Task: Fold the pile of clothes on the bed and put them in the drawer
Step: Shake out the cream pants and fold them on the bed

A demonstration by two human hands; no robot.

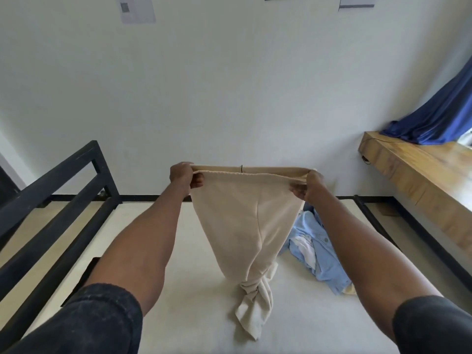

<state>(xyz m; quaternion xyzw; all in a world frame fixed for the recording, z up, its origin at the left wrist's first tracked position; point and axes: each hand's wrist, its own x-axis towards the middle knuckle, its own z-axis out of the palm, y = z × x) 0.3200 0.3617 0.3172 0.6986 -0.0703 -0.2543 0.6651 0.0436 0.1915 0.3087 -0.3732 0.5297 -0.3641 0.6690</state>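
A beige pair of trousers (242, 226) hangs in the air over the white mattress (184, 302). My left hand (184, 178) pinches the left end of its waistband and my right hand (307, 186) pinches the right end, stretching it flat between them. The legs hang down twisted together, and their crumpled ends rest on the mattress. A light blue shirt (319, 254) with some white cloth inside lies bunched on the mattress to the right, partly hidden behind the trousers and my right arm. No drawer is in view.
A black metal bed frame (58, 190) with rails rises at the left and runs along the far and right edges. A wooden ledge (419, 175) stands at the right with a blue curtain (439, 116) draped on it. A white wall is ahead.
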